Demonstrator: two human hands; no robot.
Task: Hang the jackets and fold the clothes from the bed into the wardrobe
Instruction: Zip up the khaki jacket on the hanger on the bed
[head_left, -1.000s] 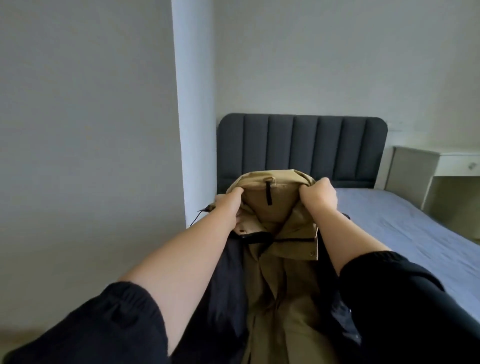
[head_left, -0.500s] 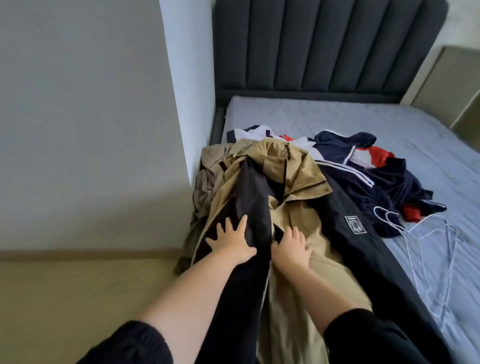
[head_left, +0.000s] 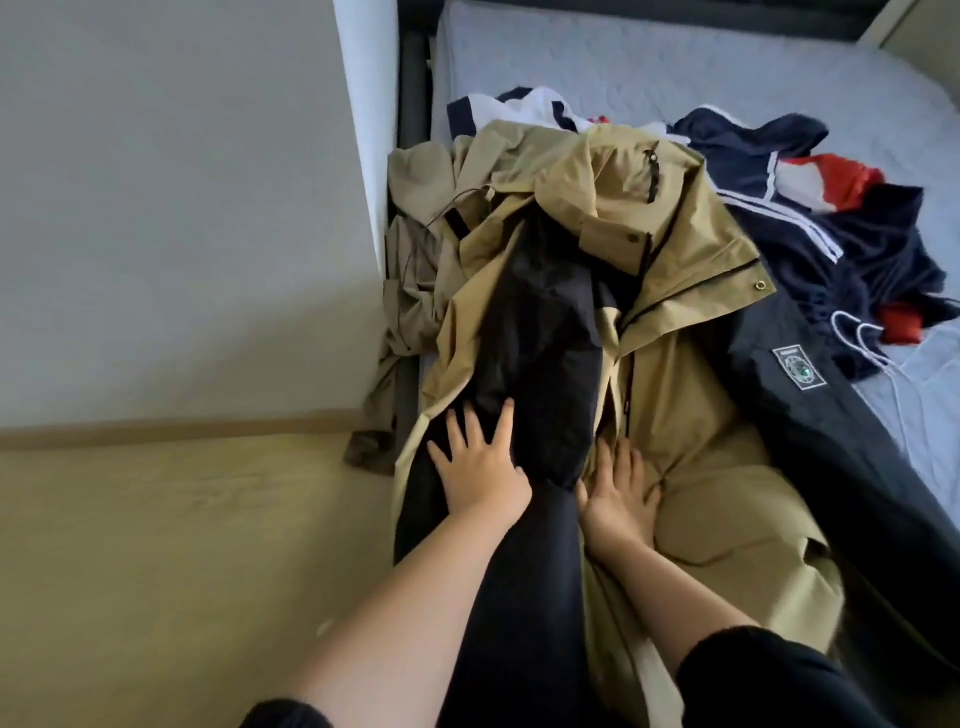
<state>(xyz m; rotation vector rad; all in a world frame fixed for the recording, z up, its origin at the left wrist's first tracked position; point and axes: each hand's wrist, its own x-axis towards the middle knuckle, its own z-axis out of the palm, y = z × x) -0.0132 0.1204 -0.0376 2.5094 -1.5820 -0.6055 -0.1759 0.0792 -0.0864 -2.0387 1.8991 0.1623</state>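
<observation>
Tan hooded jacket with black lining and black sleeves (head_left: 691, 374) lies spread along the left edge of the grey-blue mattress (head_left: 675, 67), hood end toward the headboard. Left hand (head_left: 480, 467) flat on the black lining, fingers splayed, gripping nothing. Right hand (head_left: 618, 499) flat on the tan front panel just beside it, fingers straight. Navy, white and red track jacket (head_left: 810, 208) heaped further right. White wire hangers (head_left: 878, 358) lie beside that heap.
</observation>
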